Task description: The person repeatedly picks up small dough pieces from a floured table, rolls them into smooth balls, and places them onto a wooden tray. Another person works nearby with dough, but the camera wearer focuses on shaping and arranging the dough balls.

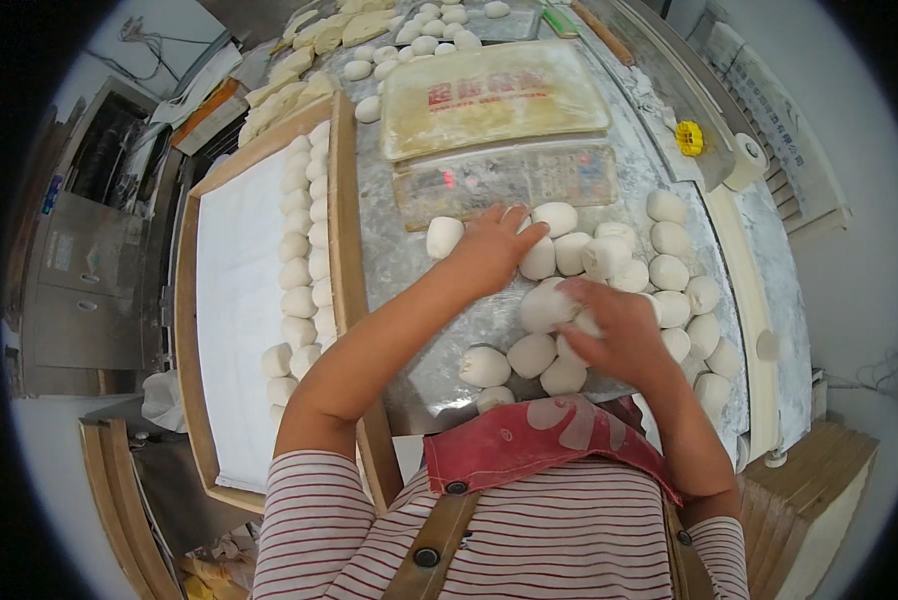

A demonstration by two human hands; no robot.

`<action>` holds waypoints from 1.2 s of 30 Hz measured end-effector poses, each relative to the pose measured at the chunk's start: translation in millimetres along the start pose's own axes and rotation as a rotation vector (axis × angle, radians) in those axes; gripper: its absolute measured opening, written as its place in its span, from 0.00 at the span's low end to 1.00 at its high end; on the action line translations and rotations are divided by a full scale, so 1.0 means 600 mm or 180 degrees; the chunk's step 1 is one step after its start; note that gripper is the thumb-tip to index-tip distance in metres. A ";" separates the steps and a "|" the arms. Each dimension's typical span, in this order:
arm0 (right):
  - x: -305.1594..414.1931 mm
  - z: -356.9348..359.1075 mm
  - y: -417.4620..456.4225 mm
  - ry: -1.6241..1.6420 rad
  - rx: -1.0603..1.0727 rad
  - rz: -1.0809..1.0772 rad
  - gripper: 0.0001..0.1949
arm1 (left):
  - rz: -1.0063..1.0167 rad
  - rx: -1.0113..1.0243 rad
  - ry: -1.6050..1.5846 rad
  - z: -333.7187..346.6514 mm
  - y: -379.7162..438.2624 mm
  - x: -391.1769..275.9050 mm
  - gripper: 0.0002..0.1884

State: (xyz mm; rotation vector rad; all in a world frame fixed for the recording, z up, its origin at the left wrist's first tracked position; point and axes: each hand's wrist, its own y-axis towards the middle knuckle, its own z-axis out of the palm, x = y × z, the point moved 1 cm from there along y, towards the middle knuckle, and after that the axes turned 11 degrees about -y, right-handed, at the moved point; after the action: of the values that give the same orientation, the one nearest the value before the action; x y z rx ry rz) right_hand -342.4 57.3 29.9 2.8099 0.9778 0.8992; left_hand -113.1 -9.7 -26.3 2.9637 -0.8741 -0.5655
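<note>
My left hand (494,251) reaches over the steel worktop (426,322), its fingers curled around a white dough ball (524,223) that they partly cover. Closer to my body, my right hand (618,326) is blurred, with thumb and fingers about a dough piece (585,322). A larger blurred dough ball (548,306) lies against its fingertips. More rounded dough pieces (537,259) cluster between and beyond both hands. Several others (485,366) sit near the apron (539,442). One dough piece (444,237) stands apart, left of my left hand.
At left, a wooden tray (348,225) lined with white cloth (239,300) holds rows of dough balls (297,274). Ahead stands a floury digital scale (494,112) with a lit display. Dough slabs (329,34) lie behind. A machine with a pale belt (745,300) and yellow knob (689,139) borders the right.
</note>
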 end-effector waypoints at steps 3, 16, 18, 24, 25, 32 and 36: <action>0.034 0.025 0.003 -0.0222 0.0721 -0.0098 0.22 | -0.0067 0.0186 -0.0219 -0.004 0.001 0.001 0.38; -0.238 -0.216 -0.650 -0.0919 -0.1141 0.4858 0.33 | 0.0228 -0.0125 -0.1070 -0.021 -0.022 0.038 0.40; -0.218 -0.193 -0.645 0.0092 -0.1409 0.5532 0.30 | -0.0178 0.0002 -0.1617 -0.050 -0.027 0.044 0.39; -0.264 -0.158 -0.683 -0.2369 -0.0672 0.4202 0.21 | -0.0154 -0.0079 -0.1513 -0.108 -0.068 0.046 0.30; -0.255 -0.171 -0.646 -0.2550 -0.0466 0.4175 0.20 | -0.0203 -0.0139 -0.1418 -0.113 -0.087 0.048 0.29; -0.314 -0.180 -0.468 -0.0391 -0.1404 0.3817 0.28 | -0.0813 -0.0037 -0.0493 -0.089 -0.199 0.023 0.31; -0.340 -0.177 -0.343 -0.0231 -0.0813 0.3400 0.29 | -0.0900 -0.0331 -0.0232 -0.076 -0.202 0.005 0.33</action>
State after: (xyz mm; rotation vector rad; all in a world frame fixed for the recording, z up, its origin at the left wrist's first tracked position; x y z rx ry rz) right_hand -643.4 88.4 -29.9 2.9696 -0.7164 0.8297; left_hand -31.3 86.6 3.2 3.0051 -0.4134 -0.7055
